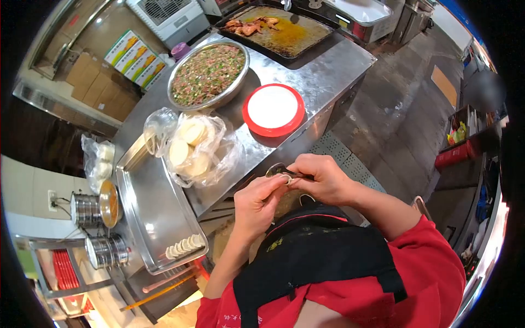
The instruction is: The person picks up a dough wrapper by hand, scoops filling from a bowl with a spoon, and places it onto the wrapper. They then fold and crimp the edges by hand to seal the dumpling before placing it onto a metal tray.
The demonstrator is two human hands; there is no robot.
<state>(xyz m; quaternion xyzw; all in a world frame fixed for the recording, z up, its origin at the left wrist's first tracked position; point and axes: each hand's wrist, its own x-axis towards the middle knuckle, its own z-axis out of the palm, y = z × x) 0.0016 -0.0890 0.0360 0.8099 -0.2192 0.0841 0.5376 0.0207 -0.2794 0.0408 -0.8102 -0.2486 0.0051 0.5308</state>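
My left hand (256, 203) is closed, its thumb and fingertips pinching a small pale dumpling (287, 179) in front of my apron. Close against it, my right hand (322, 176) is closed around a dark, shiny spoon (278, 169), whose bowl sticks out past the dumpling; its fingertips also touch the dough edge. Fingers hide most of the dumpling. Beyond my hands a clear plastic bag (216, 143) holds several round dough wrappers (192, 131). Minced meat filling with green bits (210, 74) fills a large steel bowl (246, 68).
A red-rimmed white round container (273, 106) stands on the steel table (328, 71). Behind it lies a greasy baking tray (295, 35) with cooked meat pieces. At left, a steel tray (153, 208) carries a row of folded dumplings (185, 247) at its near end.
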